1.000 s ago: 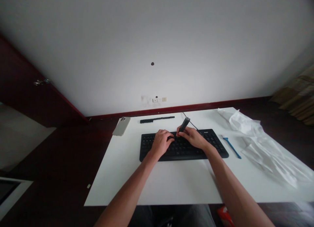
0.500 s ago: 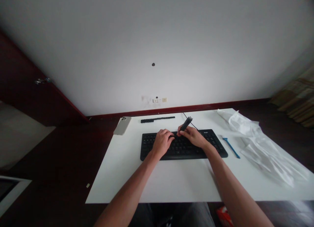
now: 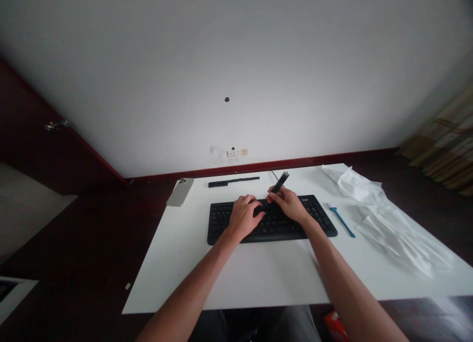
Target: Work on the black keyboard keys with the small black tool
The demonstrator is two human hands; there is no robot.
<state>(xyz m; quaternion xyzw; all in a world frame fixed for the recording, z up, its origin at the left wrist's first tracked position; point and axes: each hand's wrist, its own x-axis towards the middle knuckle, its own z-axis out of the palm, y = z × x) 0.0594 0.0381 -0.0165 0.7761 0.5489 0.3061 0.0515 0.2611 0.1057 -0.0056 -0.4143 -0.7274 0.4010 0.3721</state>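
Resting flat on the keyboard [image 3: 271, 220], your left hand [image 3: 243, 218] has its fingers spread loosely over the middle keys, gripping nothing. Your right hand [image 3: 289, 205] pinches a dark tool [image 3: 280, 182] between thumb and fingertips, its low end at the far key row, its top tilted far and right. Right of the keyboard lies a blue brush [image 3: 342, 221]; a phone [image 3: 180, 191] lies far left.
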